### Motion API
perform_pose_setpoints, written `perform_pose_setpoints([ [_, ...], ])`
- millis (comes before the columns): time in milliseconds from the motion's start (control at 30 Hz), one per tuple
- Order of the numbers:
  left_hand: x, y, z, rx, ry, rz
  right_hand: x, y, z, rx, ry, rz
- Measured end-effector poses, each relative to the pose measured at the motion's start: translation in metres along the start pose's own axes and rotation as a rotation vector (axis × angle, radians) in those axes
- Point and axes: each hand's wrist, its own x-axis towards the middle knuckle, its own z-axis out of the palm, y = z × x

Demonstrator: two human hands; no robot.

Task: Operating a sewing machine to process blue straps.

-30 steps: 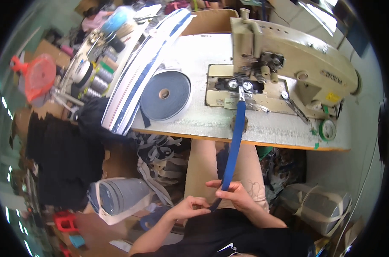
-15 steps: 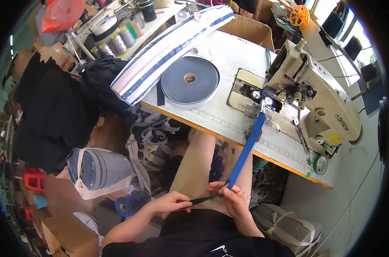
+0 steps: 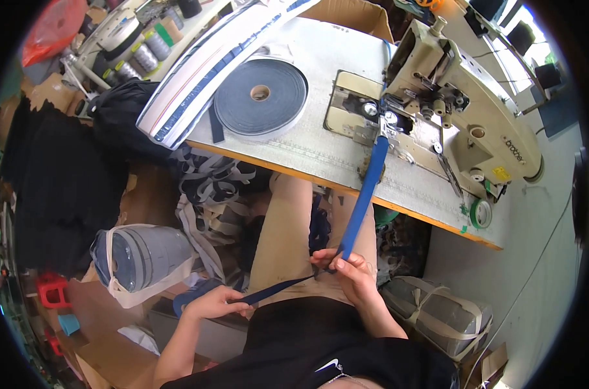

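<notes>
A blue strip [image 3: 362,207] of tape runs from the sewing machine [image 3: 450,97] over the table edge down to my lap. My right hand [image 3: 356,279] pinches its lower end between thumb and fingers. From there a dark navy strip [image 3: 278,290] slants down to the left, and my left hand [image 3: 211,303] grips it between thumb and fingers. Whether the two strips are one piece, seen from its two sides, is hidden at my right fingers. The blue strip's upper end lies at the machine's presser area.
A large grey tape roll [image 3: 262,97] lies on the white sewing table [image 3: 294,152], beside a plastic-wrapped white bundle [image 3: 223,65]. Green tape [image 3: 481,213] sits near the right corner. On the floor stand a wrapped grey roll [image 3: 145,259], loose strips and a strapped bundle [image 3: 437,314].
My left hand has moved left and apart from my right, so a longer stretch of dark strip shows between them. The view has shifted slightly.
</notes>
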Motion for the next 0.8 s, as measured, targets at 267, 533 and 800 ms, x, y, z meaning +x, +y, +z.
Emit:
perform_pose_setpoints([
  [267, 0.02, 0.016, 0.007, -0.037, -0.079, 0.051, -0.003, 0.002, 0.001, 0.001, 0.019, 0.012],
  [533, 0.045, 0.035, 0.008, 0.092, -0.18, 0.127, 0.002, 0.004, 0.002, -0.032, -0.002, 0.009],
  [800, 0.068, 0.066, 0.022, -0.075, -0.163, 0.135, 0.004, 0.012, 0.0, -0.061, -0.002, 0.024],
])
